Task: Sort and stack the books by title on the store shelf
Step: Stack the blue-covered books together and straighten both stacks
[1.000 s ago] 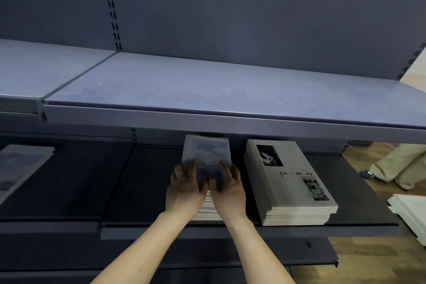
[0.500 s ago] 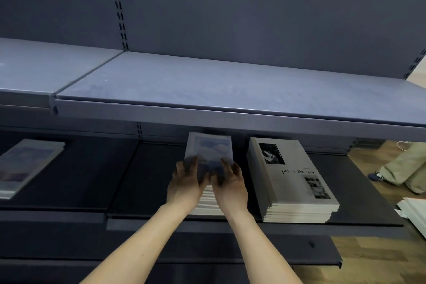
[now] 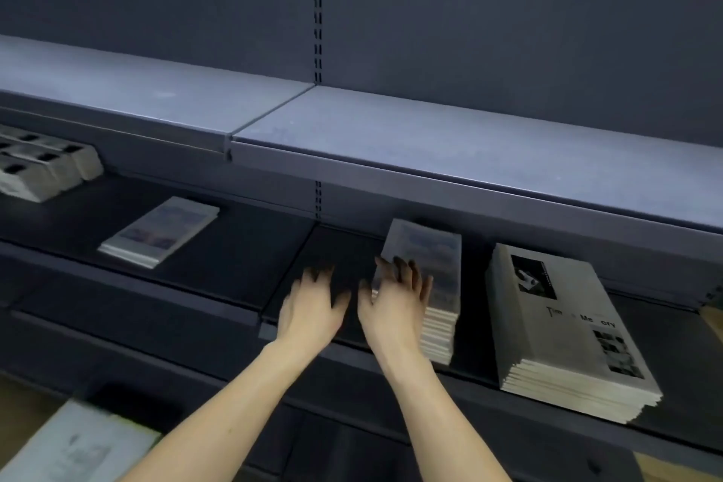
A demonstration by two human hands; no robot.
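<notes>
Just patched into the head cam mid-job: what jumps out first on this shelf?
Two bare hands reach over the middle shelf: the right hand touches the cloud-cover book stack, the left hand hovers open beside it. Right of that sits the taller white stack; a thin cloud-cover stack lies further left.

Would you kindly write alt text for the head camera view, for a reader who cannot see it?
A person's left hand hangs open over the dark shelf, the right hand against the left edge of a sky-cover book stack. Right of it lies a taller stack of white books; further left, a thin stack.
</notes>
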